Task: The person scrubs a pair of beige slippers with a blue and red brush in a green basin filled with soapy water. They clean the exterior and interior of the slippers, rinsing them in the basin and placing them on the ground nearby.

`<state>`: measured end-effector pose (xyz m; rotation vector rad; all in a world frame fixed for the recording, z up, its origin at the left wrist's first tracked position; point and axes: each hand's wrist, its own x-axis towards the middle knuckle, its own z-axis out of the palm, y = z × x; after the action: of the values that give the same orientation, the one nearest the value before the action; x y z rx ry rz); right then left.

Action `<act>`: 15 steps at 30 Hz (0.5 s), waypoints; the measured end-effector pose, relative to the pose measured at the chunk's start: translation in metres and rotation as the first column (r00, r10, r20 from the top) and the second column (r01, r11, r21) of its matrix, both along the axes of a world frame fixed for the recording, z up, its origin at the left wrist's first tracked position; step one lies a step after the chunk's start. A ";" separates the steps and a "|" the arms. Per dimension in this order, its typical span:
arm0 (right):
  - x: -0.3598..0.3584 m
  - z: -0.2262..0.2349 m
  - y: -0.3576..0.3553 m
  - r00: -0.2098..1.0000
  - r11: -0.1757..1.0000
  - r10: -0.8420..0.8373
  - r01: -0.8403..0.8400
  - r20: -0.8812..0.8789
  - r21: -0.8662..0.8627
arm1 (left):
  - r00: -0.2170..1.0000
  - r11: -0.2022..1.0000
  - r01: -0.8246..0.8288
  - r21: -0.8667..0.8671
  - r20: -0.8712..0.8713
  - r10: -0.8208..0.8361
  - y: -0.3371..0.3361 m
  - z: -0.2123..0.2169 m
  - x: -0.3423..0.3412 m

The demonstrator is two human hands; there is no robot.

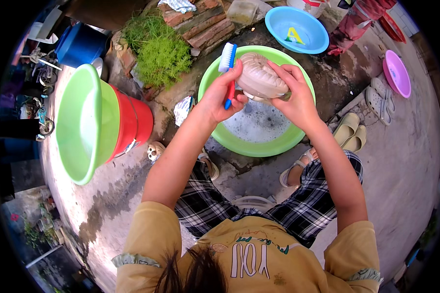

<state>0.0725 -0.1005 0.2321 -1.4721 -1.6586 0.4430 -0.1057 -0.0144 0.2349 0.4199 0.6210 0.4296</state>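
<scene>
Over a green basin (264, 150) of sudsy grey water, I hold up a beige shoe (260, 78) with a puffy, ribbed surface. My right hand (298, 93) grips its right end, thumb below and fingers over the top. A scrub brush (228, 57) with white bristles and a blue and red handle sits in my left hand (222, 95). The bristles point up and left, away from the shoe. My left thumb and fingertips also reach the shoe's left end. Its far side is hidden.
Left stands a red bucket (132, 119) with a tilted green basin (78, 161) against it. Beyond are a blue basin (297, 41) and stacked bricks (205, 31). To the right lie yellowish shoes (348, 132), grey clogs (378, 100) and a pink basin (397, 73).
</scene>
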 end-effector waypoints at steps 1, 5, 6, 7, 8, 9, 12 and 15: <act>-0.001 0.002 0.001 1.000 1.000 0.012 -0.012 -0.012 -0.007 | 1.000 1.000 -0.017 0.013 -0.007 0.018 -0.001 -0.001 0.000; 0.002 0.006 0.005 1.000 0.998 0.018 -0.018 -0.002 -0.055 | 0.991 0.994 -0.112 0.009 -0.072 0.112 0.001 0.000 0.006; 0.002 0.006 0.007 1.000 0.997 0.014 -0.013 0.012 -0.074 | 0.984 0.989 -0.147 -0.005 -0.100 0.146 0.003 0.000 0.006; 0.003 0.008 0.008 0.997 0.994 0.013 -0.022 -0.081 -0.110 | 0.977 0.982 -0.185 0.020 -0.107 0.186 0.005 0.000 0.005; 0.004 0.011 0.009 0.985 0.989 0.006 -0.031 -0.173 -0.146 | 0.968 0.974 -0.220 0.045 -0.113 0.224 0.008 -0.001 0.004; 0.006 0.013 0.009 0.965 0.983 -0.005 -0.044 -0.263 -0.180 | 0.958 0.964 -0.254 0.071 -0.117 0.261 0.009 -0.001 0.003; 0.006 0.015 0.008 0.910 0.979 0.011 -0.094 -0.414 -0.179 | 0.944 0.949 -0.300 0.091 -0.116 0.310 0.010 0.001 0.004; 0.001 0.016 0.007 0.964 0.989 -0.037 -0.002 -0.263 -0.145 | 0.908 0.923 -0.340 0.179 -0.191 0.372 0.000 0.000 0.008</act>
<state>0.0734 -0.0933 0.2486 -1.4588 -1.4243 0.7310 -0.0973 -0.0143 0.2349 0.4953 0.8944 0.7887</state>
